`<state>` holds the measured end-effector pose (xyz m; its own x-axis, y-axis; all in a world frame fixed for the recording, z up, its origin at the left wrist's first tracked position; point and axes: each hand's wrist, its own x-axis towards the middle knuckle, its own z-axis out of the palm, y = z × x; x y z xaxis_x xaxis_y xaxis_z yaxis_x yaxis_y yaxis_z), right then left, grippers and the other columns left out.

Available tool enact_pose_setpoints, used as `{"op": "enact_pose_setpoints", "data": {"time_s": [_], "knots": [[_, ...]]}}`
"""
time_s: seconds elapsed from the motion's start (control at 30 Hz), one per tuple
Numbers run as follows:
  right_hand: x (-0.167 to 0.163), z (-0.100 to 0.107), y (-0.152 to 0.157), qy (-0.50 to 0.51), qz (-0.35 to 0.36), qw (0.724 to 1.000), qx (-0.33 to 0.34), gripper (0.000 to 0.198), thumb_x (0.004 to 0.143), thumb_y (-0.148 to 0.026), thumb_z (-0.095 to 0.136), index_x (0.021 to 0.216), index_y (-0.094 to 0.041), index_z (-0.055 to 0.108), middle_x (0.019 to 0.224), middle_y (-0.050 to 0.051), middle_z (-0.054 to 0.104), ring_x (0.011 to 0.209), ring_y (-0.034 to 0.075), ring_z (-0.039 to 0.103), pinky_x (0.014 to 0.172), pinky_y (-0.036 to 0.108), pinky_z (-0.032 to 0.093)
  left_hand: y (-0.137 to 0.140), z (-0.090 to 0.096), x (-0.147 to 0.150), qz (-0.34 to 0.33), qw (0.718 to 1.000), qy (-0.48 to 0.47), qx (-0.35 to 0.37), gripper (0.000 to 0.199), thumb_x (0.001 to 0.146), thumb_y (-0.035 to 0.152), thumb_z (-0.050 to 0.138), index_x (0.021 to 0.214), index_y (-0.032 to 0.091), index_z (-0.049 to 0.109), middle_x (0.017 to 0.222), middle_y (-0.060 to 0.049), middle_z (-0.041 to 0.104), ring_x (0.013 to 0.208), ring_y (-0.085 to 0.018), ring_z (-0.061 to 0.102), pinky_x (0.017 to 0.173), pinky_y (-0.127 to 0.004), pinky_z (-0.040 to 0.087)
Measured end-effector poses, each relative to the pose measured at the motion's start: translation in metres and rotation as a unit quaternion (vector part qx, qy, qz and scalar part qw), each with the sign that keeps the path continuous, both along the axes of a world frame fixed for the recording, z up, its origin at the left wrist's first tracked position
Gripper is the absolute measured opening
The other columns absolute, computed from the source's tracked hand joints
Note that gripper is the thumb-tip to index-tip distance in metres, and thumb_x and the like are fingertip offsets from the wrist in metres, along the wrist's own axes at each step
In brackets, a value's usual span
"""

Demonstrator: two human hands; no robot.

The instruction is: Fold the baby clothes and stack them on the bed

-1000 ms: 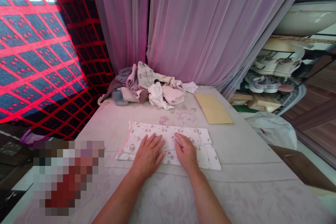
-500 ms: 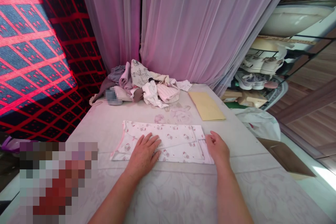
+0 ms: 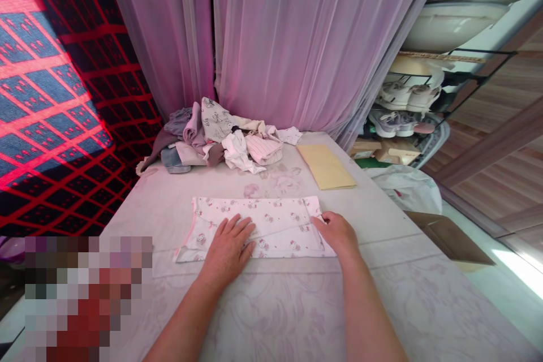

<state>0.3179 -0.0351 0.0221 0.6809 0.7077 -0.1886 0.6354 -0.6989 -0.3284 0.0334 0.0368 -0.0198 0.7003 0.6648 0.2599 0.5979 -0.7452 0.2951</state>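
Observation:
A folded white garment [image 3: 271, 218] with a small pink cartoon print and pink trim at its left end lies flat on the cloth-covered table. My left hand [image 3: 230, 243] rests palm down on its middle, fingers stretched out. At the garment's right end, my right hand [image 3: 338, 236] pinches the edge, with the thumb on top of the cloth. The palm and wrist cover the lower right corner.
Behind lies a heap of crumpled clothes [image 3: 237, 141]. A folded yellow cloth or sheet [image 3: 326, 167] lies at the table's back right. Purple curtains [image 3: 288, 39] hang behind. To the right stands a rack with shoes [image 3: 394, 123]; a red-and-dark patterned cloth [image 3: 51, 85] hangs left.
My right hand has shifted a little inward and its thumb now lies over the garment's right edge. My left hand stays on the cloth. The view has shifted slightly.

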Motion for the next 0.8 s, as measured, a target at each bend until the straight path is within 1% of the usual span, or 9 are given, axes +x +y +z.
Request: {"op": "enact_pose_setpoints", "data": {"time_s": [0.1, 0.23, 0.33, 0.43, 0.5, 0.57, 0.67, 0.73, 0.8], "knots": [[0.0, 0.001, 0.001, 0.028, -0.01, 0.999, 0.038, 0.03, 0.081, -0.048, 0.051, 0.091, -0.023, 0.064, 0.095, 0.005, 0.07, 0.083, 0.02, 0.064, 0.067, 0.027, 0.042, 0.0, 0.0, 0.0, 0.001, 1.0, 0.004, 0.0, 0.04, 0.093, 0.036, 0.044, 0.13, 0.026, 0.054, 0.139, -0.003, 0.053, 0.134, -0.029, 0.038, 0.111, -0.052, 0.028], [0.005, -0.004, 0.001, 0.1, -0.029, 0.993, 0.055, 0.041, 0.079, -0.048, 0.055, 0.108, -0.02, 0.061, 0.095, 0.006, 0.071, 0.08, 0.02, 0.065, 0.066, 0.027, 0.043, 0.0, 0.001, 0.0, 0.003, 1.0, 0.01, -0.001, 0.04, 0.093, 0.036, 0.044, 0.13, 0.026, 0.053, 0.14, -0.003, 0.053, 0.135, -0.029, 0.038, 0.111, -0.052, 0.028], [0.009, -0.011, 0.001, 0.12, -0.022, 0.991, 0.057, 0.04, 0.076, -0.051, 0.056, 0.098, -0.018, 0.066, 0.093, 0.009, 0.071, 0.081, 0.023, 0.065, 0.065, 0.029, 0.045, 0.0, 0.002, 0.001, 0.004, 1.0, 0.013, 0.001, 0.04, 0.093, 0.037, 0.044, 0.131, 0.026, 0.053, 0.14, -0.003, 0.053, 0.135, -0.028, 0.038, 0.111, -0.052, 0.028], [0.01, -0.016, 0.0, 0.164, -0.021, 0.982, 0.095, 0.034, 0.073, -0.049, 0.059, 0.084, -0.019, 0.068, 0.083, 0.006, 0.071, 0.077, 0.023, 0.065, 0.063, 0.028, 0.046, -0.001, 0.002, 0.001, 0.004, 1.0, 0.014, 0.004, 0.04, 0.093, 0.037, 0.044, 0.13, 0.025, 0.054, 0.139, -0.004, 0.053, 0.134, -0.028, 0.038, 0.111, -0.053, 0.029], [0.009, -0.016, -0.001, 0.221, -0.036, 0.964, 0.143, 0.03, 0.07, -0.045, 0.061, 0.083, -0.019, 0.067, 0.078, 0.004, 0.071, 0.074, 0.021, 0.065, 0.061, 0.027, 0.047, 0.0, 0.002, 0.0, 0.003, 1.0, 0.015, 0.005, 0.04, 0.093, 0.037, 0.044, 0.13, 0.025, 0.054, 0.139, -0.004, 0.053, 0.134, -0.028, 0.038, 0.111, -0.052, 0.029], [0.006, -0.013, -0.002, 0.291, -0.05, 0.937, 0.185, 0.028, 0.068, -0.039, 0.062, 0.085, -0.018, 0.065, 0.076, 0.003, 0.07, 0.071, 0.02, 0.065, 0.059, 0.026, 0.047, 0.0, 0.002, 0.0, 0.003, 1.0, 0.012, 0.002, 0.04, 0.093, 0.036, 0.044, 0.13, 0.025, 0.054, 0.139, -0.004, 0.053, 0.135, -0.028, 0.038, 0.111, -0.053, 0.029], [-0.002, -0.001, -0.003, 0.374, -0.055, 0.899, 0.221, 0.029, 0.066, -0.032, 0.061, 0.091, -0.017, 0.061, 0.076, 0.002, 0.069, 0.068, 0.018, 0.065, 0.058, 0.026, 0.048, 0.0, 0.006, 0.001, 0.002, 1.0, -0.009, -0.012, 0.04, 0.092, 0.036, 0.046, 0.128, 0.025, 0.056, 0.138, -0.006, 0.054, 0.135, -0.029, 0.038, 0.112, -0.055, 0.027], [-0.01, 0.009, -0.003, 0.401, -0.044, 0.882, 0.243, 0.031, 0.065, -0.03, 0.061, 0.093, -0.018, 0.058, 0.077, 0.001, 0.069, 0.068, 0.018, 0.064, 0.059, 0.026, 0.049, -0.005, 0.012, 0.004, -0.005, 0.998, -0.054, -0.043, 0.039, 0.091, 0.035, 0.047, 0.127, 0.025, 0.058, 0.138, -0.007, 0.054, 0.135, -0.03, 0.038, 0.113, -0.056, 0.024], [-0.019, 0.019, -0.001, 0.418, -0.021, 0.869, 0.265, 0.033, 0.065, -0.028, 0.061, 0.096, -0.017, 0.057, 0.08, 0.001, 0.068, 0.07, 0.017, 0.064, 0.06, 0.026, 0.049, -0.013, 0.02, 0.01, -0.007, 0.984, -0.13, -0.119, 0.042, 0.09, 0.038, 0.048, 0.13, 0.026, 0.056, 0.141, -0.007, 0.051, 0.136, -0.029, 0.037, 0.114, -0.054, 0.024]]}}
